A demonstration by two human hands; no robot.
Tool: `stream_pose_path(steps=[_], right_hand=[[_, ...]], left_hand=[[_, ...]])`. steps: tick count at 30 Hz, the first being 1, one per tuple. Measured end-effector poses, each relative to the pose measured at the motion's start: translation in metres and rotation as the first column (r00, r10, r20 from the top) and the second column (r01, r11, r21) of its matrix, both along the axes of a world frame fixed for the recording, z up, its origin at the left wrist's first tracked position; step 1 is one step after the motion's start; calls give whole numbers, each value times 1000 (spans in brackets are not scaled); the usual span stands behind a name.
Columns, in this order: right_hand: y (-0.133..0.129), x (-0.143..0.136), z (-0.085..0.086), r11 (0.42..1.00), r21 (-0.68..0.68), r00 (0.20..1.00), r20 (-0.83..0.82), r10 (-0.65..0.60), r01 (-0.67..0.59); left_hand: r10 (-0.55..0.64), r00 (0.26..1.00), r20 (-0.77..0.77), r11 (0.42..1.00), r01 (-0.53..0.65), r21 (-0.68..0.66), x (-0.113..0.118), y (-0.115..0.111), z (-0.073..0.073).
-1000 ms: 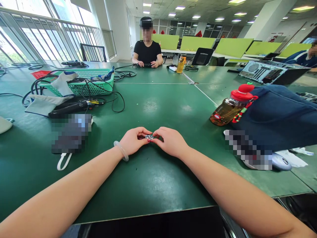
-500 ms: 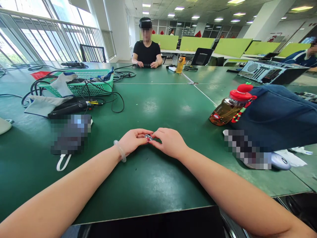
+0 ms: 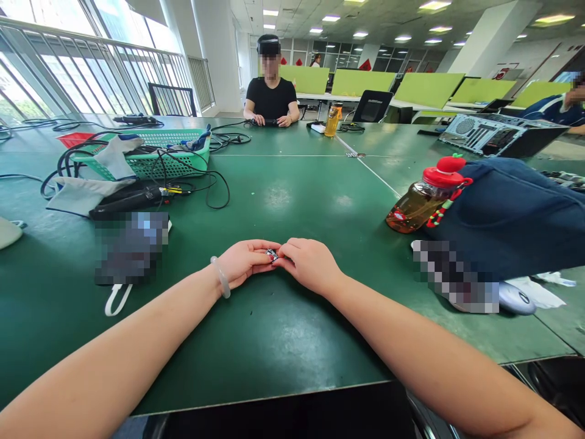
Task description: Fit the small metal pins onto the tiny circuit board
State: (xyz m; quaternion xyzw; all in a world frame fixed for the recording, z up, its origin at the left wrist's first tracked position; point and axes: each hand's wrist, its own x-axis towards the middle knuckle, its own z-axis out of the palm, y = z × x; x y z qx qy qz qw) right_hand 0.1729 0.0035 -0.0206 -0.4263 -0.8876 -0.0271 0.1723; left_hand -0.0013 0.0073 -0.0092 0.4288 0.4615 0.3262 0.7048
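Between my fingertips is a small black-and-white patterned object (image 3: 272, 254), mostly covered, so I cannot make out its kind. My left hand (image 3: 247, 262), with a pale bangle (image 3: 221, 277) at its wrist, pinches it from the left. From the other side, the thumb and fingers of my right hand (image 3: 311, 262) close on the same object. Both hands meet low over the green table (image 3: 292, 207), near its front edge.
On the left are a green basket (image 3: 164, 163) of cables and gloves, and a blurred dark phone-like item (image 3: 132, 250). To the right stand a red-capped bottle (image 3: 420, 198), a dark blue bag (image 3: 516, 213) and a mouse (image 3: 516, 299). A person (image 3: 271, 91) sits opposite.
The small object has turned slightly between my fingers and shifted a little left. My fingers have changed position around it; both hands still hold it.
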Motion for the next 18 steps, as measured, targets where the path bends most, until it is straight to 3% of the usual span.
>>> stream_pose_path(steps=[4, 9, 12, 15, 18], right_hand=[[1, 0, 0, 1000, -30, 1000, -22, 0, -1], [5, 2, -2, 998, -69, 997, -79, -18, 12], [7, 4, -5, 995, -92, 994, -98, -42, 33], [10, 5, -7, 992, -114, 991, -119, -58, 45], [12, 5, -8, 989, -139, 992, -107, -69, 53]], left_hand=[[0, 996, -84, 997, 7, 78, -2, 2, 0], [65, 906, -419, 936, 90, 340, -9, 7, -1], [159, 774, -612, 844, 215, 492, -15, 11, -3], [284, 593, -753, 751, 351, 560, -21, 14, -3], [403, 396, -825, 722, 417, 553, -30, 19, 0]])
